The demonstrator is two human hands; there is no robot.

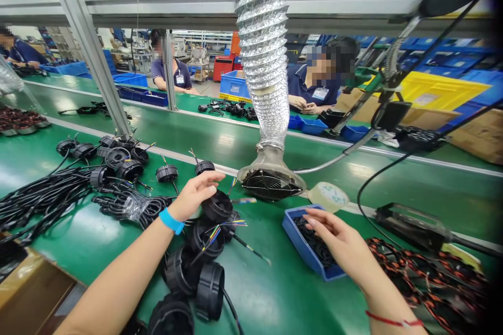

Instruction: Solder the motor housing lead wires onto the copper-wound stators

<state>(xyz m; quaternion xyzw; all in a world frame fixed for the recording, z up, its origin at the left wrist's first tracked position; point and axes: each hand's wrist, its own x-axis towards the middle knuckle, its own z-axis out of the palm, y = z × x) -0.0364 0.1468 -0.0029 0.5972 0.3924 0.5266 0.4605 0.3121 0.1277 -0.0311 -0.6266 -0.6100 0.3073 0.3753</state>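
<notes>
My left hand (198, 194), with a blue band at the wrist, hovers palm down beside a black round housing (217, 206), its fingers stretched out and nothing visible in them. Coloured wire ends (212, 238) stick out of the housings grouped below it. Over a blue bin (301, 261) of small black parts (314, 243) is my right hand (334, 233), a red string round its wrist. Its fingers are loosely bent, the thumb close to them, and I see nothing held. Whether the fingertips touch the parts I cannot make out.
A fume hood (271, 183) on a silver duct (263, 52) hangs ahead. Black cables (43, 193) and more housings (118, 159) lie left. Copper-wound rings (428, 272) and a black tool-like object (412, 225) lie right. Co-workers (314, 81) sit across the green bench.
</notes>
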